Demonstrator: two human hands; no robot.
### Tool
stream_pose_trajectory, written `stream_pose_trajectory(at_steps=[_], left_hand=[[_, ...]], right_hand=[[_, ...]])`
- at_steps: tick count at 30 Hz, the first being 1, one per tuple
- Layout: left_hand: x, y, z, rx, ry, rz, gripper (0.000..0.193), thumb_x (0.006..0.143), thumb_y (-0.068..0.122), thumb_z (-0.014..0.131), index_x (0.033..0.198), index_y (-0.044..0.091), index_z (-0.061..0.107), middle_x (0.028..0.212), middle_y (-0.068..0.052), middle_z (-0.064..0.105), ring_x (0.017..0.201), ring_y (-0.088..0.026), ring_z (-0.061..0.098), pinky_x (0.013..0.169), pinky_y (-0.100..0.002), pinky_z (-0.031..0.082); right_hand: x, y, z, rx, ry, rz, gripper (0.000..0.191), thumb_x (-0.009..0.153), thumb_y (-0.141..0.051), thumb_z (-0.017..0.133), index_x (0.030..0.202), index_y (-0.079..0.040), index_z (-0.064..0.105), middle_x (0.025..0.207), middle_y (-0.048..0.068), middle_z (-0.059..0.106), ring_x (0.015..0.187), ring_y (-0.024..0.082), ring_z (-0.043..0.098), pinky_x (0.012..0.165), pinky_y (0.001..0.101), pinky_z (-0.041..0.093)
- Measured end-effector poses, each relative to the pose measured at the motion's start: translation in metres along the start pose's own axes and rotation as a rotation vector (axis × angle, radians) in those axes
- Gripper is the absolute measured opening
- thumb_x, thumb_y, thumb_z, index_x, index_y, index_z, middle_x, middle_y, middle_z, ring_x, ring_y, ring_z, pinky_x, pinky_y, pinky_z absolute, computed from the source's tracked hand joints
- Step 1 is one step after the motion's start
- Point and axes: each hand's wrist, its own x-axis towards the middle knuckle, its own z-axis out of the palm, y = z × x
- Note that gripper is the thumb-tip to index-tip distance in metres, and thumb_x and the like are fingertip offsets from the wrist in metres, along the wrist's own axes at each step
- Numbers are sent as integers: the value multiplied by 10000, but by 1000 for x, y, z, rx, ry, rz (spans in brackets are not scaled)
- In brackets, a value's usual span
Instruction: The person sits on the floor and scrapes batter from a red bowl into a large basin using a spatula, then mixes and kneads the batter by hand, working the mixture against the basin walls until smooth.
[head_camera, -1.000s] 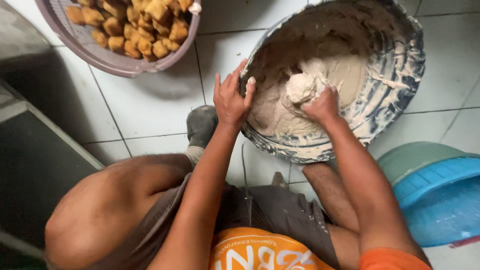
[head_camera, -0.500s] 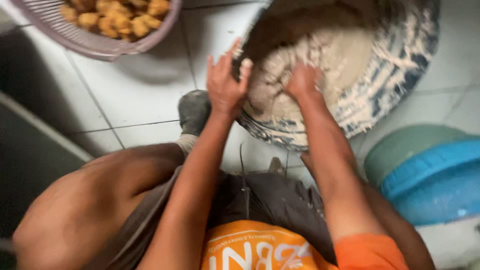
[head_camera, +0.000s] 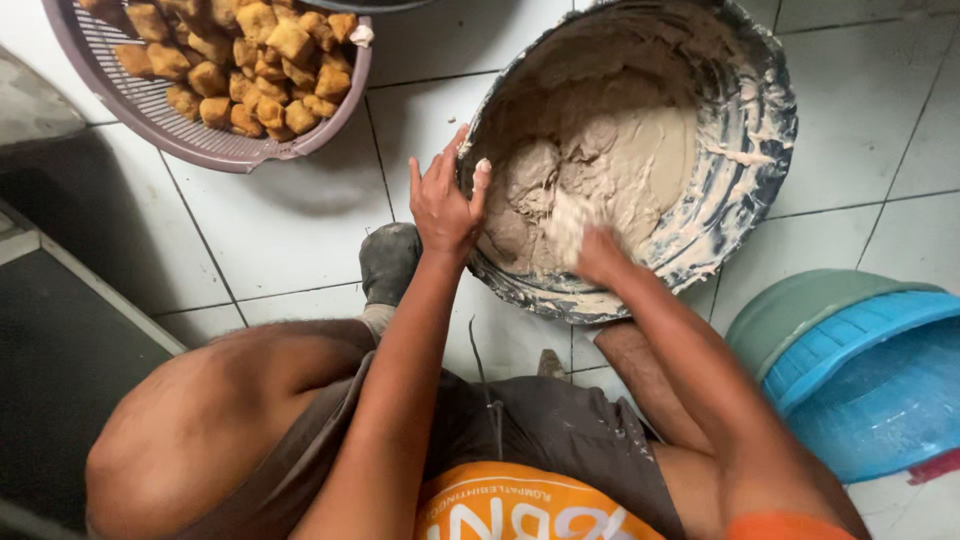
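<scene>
The left hand (head_camera: 445, 205) grips the basin (head_camera: 745, 170) rim, the right hand (head_camera: 590, 250) clutches dough (head_camera: 610, 165); a basket of fried tofu (head_camera: 235, 50) sits far left, blue tubs (head_camera: 870, 390) near right.

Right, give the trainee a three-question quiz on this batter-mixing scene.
1. True or false: the left hand grips the rim of the big bowl.
2. Where is the right hand?
A. Deep in the pale batter
B. On the blue basin
C. In the basket
3. What fills the mauve basket at the upper left?

Key:
1. True; its thumb hooks over the edge.
2. A; its fingers are coated with batter.
3. Golden-brown fried cubes.
</scene>
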Motion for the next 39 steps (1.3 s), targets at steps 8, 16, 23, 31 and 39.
stream_pose_trajectory(at_steps=[8,16,23,31,39], left_hand=[[3,0,-4,36,-77,-56,508,990,362,642,1458,174,577,1182,-105,717,1140,-320,674,1236,-580,318],[-2,-3,3,-15,-55,-26,501,1024,352,610,1472,138,550,1274,-121,703,1211,-324,661,1231,-587,311],[4,0,4,30,-2,0,507,994,360,610,1463,175,561,1249,-115,712,1189,-323,662,1211,-601,294],[-1,5,11,33,-23,-34,494,1020,391,611,1466,188,553,1184,-104,714,1132,-319,667,1215,-609,291],[-1,4,4,5,2,-21,499,1014,377,619,1476,201,545,1232,-99,718,1157,-302,674,1221,-613,281]], right_hand=[[44,20,19,-142,-404,374,695,740,-414,818,1230,53,659,1163,246,708,1094,409,682,979,563,506],[69,21,-9,3,-150,525,338,833,-146,679,1145,-28,731,1153,189,736,1105,372,691,978,572,496],[84,7,-34,115,-89,675,339,776,-240,759,1006,8,742,1120,274,696,1049,417,677,865,490,556],[-21,-12,11,387,-282,352,394,729,-210,748,997,76,710,992,323,709,964,438,715,857,470,571],[-11,0,42,-13,-219,276,659,722,-403,838,1079,131,688,1107,320,674,1044,450,659,903,485,531]])
